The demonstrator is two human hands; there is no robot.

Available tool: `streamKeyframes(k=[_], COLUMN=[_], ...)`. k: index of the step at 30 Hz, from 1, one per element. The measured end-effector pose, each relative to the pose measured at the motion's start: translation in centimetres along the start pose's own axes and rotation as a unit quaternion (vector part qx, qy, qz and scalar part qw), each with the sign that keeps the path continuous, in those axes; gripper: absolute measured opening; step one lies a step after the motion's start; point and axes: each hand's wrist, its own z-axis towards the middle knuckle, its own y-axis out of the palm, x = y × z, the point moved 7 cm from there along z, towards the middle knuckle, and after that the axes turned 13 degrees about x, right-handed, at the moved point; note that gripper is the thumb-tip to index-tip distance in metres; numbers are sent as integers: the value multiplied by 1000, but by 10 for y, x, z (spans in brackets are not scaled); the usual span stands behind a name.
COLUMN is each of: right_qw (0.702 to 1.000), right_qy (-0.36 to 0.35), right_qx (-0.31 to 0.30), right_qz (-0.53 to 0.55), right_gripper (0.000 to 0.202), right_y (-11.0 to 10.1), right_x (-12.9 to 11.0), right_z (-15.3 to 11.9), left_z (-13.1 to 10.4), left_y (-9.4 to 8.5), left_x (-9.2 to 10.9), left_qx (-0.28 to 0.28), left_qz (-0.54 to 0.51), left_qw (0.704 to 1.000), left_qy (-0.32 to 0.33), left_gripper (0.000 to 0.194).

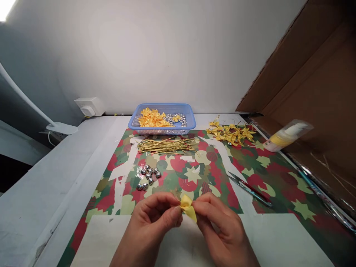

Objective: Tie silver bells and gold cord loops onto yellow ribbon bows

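Observation:
Between my two hands, low in the middle of the head view, is a small yellow ribbon bow (188, 208). My left hand (155, 218) pinches its left side between thumb and forefinger. At its right edge, the fingertips of my right hand (219, 222) are closed on the bow too. Whether a bell or tie is hidden behind the fingers I cannot tell. Just beyond my left hand lies a loose group of small silver bells (148, 176). A bundle of gold twist ties (167, 145) stretches across the patterned paper farther back.
A blue basket (162, 128) with yellow bows (154, 118) and silver bells stands against the wall. Bows with gold ties (233, 133) lie in a pile at back right. Tweezers (250, 189) and a bottle (287, 136) are on the right, beside a cardboard wall (314, 74). A lamp (62, 128) stands left.

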Motion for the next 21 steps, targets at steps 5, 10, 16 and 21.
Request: streamKeyframes(k=[5,10,16,21], right_qw=[1000,1000,1000,1000], right_qy=[4,-2,0,5], right_qx=[-3,1,-3,-21], right_qz=[8,7,14,13], right_gripper=[24,22,26,30], right_y=[1,0,0,1], right_x=[2,5,7,9], right_z=[-3,-4,-4,-5], left_z=[2,3,4,6], left_y=[-4,-5,-7,-10], left_x=[-3,-5,-5,-9], left_qx=[-11,-29,-36,-52], left_qz=[15,25,40,52], left_qw=[1000,999,999,997], left_qy=[4,2,8,12], left_gripper=[18,17,16,16])
